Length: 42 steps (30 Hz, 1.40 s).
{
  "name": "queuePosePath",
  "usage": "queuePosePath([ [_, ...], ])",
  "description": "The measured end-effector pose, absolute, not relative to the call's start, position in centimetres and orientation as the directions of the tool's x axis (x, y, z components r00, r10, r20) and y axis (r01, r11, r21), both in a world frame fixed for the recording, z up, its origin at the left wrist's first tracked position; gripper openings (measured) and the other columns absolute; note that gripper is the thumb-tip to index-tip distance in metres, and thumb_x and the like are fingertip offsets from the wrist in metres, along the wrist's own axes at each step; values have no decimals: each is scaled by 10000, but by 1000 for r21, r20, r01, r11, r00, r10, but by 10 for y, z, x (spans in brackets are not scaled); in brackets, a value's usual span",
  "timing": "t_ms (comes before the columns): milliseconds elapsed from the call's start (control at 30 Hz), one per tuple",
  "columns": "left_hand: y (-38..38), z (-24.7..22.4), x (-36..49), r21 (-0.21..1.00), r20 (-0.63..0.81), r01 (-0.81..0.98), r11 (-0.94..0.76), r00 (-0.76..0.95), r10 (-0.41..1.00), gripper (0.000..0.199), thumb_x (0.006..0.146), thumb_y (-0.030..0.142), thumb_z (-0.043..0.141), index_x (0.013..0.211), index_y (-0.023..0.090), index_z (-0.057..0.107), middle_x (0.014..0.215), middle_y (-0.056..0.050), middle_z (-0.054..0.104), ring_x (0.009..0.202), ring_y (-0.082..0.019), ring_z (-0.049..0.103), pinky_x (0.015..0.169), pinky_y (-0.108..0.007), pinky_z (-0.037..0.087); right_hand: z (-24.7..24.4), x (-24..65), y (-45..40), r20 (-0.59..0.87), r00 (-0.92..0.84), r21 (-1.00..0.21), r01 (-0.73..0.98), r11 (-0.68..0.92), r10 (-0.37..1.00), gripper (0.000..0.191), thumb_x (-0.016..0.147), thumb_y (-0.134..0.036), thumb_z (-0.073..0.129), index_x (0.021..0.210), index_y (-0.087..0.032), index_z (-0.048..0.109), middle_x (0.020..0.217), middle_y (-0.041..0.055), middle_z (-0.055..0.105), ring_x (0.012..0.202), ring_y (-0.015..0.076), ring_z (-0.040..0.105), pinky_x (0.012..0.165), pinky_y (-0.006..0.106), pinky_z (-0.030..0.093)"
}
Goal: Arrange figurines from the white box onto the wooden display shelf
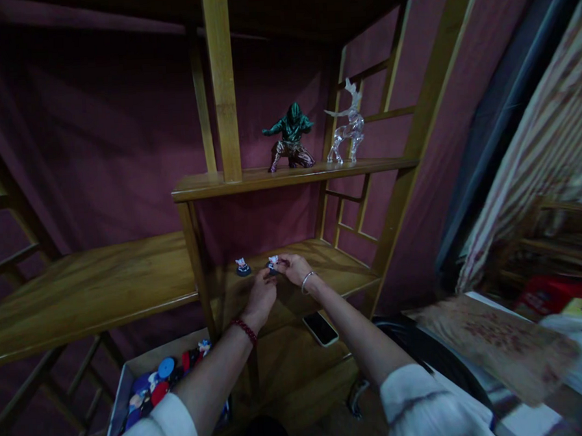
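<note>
Figurine (272, 263): state its location.

Held between both hands at the front of the lower wooden shelf (330, 261). Whether it touches the boards cannot be told from this view. A second figurine (242, 267), on a round dark base, stands on the shelf just to its left, apart from it.

State the grip.

The right hand (296, 270), with a metal bangle (305, 282) at the wrist, appears to have thumb and forefinger pressed together, pinching the figurine. The left hand (261, 297), with a red bead bracelet (245, 331) at the wrist, sits just below it with the fingers raised. Whether those fingers bear on the figurine cannot be told.

What is advised for handling at this point?

In this judgement, the pinch is best kept low on the figurine, clear of its small raised parts. Both wrists should be held level, so that the figurine does not tilt.

What else lies near the hands?

A phone (320, 328) lies on the shelf below, under the right forearm. To the lower left, an open box (116, 403) holds coloured discs (165, 368).
</note>
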<state>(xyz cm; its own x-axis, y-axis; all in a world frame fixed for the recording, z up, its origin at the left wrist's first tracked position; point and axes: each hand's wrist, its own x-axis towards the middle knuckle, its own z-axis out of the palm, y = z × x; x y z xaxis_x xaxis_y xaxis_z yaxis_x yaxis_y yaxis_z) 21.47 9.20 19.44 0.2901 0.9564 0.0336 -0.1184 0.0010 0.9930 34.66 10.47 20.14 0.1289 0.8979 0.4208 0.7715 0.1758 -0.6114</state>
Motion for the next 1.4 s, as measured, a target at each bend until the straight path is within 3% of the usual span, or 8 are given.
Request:
queuePosePath([
  [333, 101, 195, 213, 980, 163, 89, -180, 165, 973, 386, 556, 9, 522, 903, 159, 601, 1023, -116, 595, 1037, -253, 476, 927, -331, 267, 208, 340, 118, 388, 156, -606, 785, 124, 908, 120, 704, -258, 578, 788, -199, 641, 695, 7, 637, 635, 130, 552, 583, 212, 397],
  [533, 100, 193, 214, 929, 311, 135, -345, 220, 925, 353, 551, -8, 493, 848, 147, 605, 1046, -133, 573, 1094, -263, 427, 984, -333, 201, 208, 338, 127, 369, 161, -637, 761, 123, 915, 130, 687, -224, 582, 799, -204, 644, 679, -4, 632, 636, 123, 553, 580, 200, 389],
  [733, 100, 193, 212, 842, 409, 246, -480, 289, 865, 399, 570, 24, 492, 943, 123, 594, 1089, -148, 544, 1141, -264, 377, 1013, -317, 161, 207, 334, 134, 347, 165, -639, 762, 104, 923, 134, 698, -222, 568, 798, -192, 653, 677, 4, 635, 635, 124, 551, 563, 197, 380],
  [900, 99, 199, 214, 742, 367, 458, -489, 333, 869, 414, 635, 98, 485, 1044, 87, 551, 1175, -171, 496, 1193, -273, 320, 1023, -333, 149, 203, 338, 142, 358, 144, -620, 775, 119, 923, 131, 707, -229, 567, 802, -187, 649, 717, 6, 642, 638, 114, 546, 578, 188, 387],
  [1067, 96, 207, 214, 453, 244, 749, -483, 417, 876, 445, 740, 212, 393, 1146, 46, 470, 1265, -173, 424, 1222, -251, 285, 1023, -327, 173, 200, 341, 147, 366, 118, -561, 820, 118, 923, 114, 715, -233, 559, 775, -180, 641, 708, 4, 629, 630, 109, 525, 580, 187, 377],
  [1233, 99, 208, 214, 375, 235, 782, -498, 439, 867, 429, 767, 269, 352, 1117, 67, 496, 1227, -141, 474, 1211, -240, 306, 1028, -318, 162, 201, 340, 146, 372, 111, -528, 842, 112, 922, 94, 707, -222, 570, 768, -191, 635, 691, -4, 619, 636, 109, 521, 584, 185, 374],
  [1400, 104, 202, 216, 355, 247, 784, -509, 446, 860, 426, 764, 267, 351, 1084, 34, 509, 1210, -182, 477, 1194, -253, 326, 1026, -322, 157, 198, 338, 148, 375, 106, -542, 831, 125, 921, 95, 708, -231, 579, 773, -188, 633, 723, 3, 620, 655, 111, 532, 601, 185, 390],
])
